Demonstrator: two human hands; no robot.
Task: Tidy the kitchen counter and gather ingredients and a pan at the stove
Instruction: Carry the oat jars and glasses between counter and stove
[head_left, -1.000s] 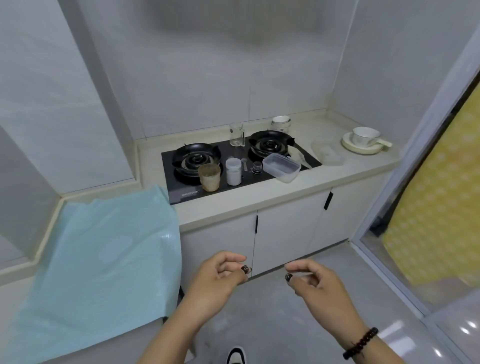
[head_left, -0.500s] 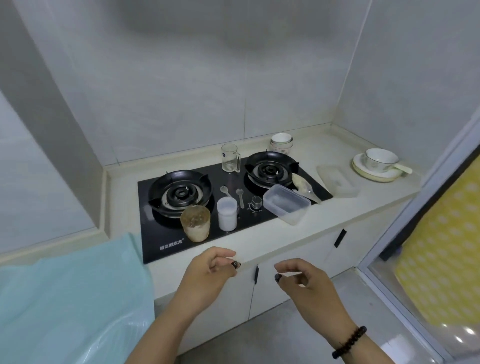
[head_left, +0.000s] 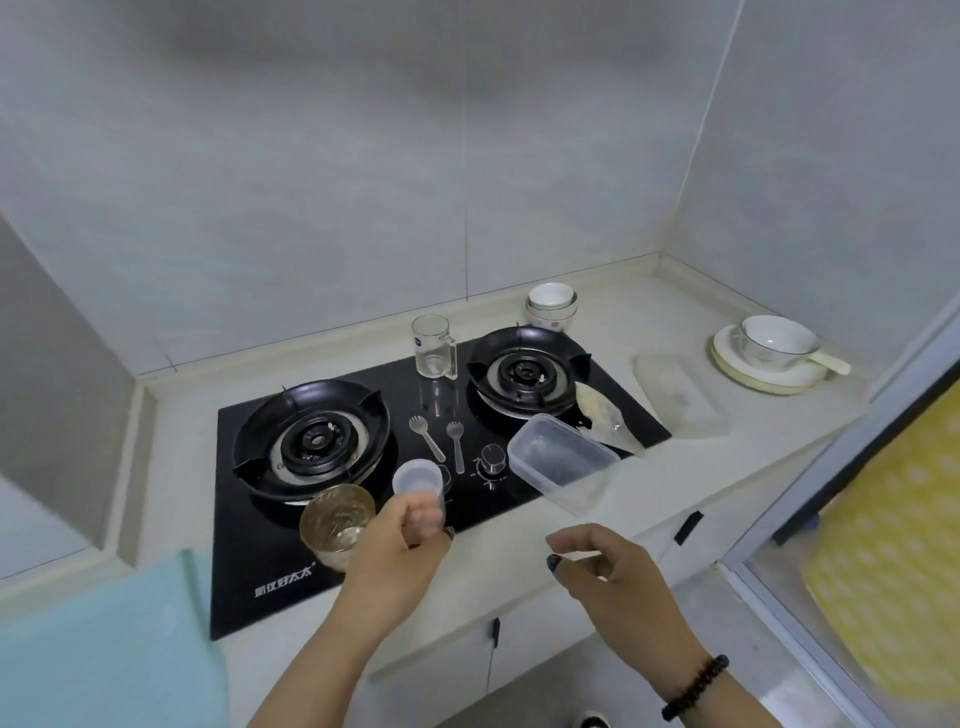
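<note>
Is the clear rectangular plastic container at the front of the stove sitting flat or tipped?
Tipped. The plastic container leans, its far edge raised over the stove and its near corner down on the counter. It has no lid and looks empty.

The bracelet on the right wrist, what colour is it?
Black beads, seen in the head view: bracelet.

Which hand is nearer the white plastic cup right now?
Left. The left hand grips the white plastic cup at the stove's front edge; the right hand hangs off to its right, apart from it.
</note>
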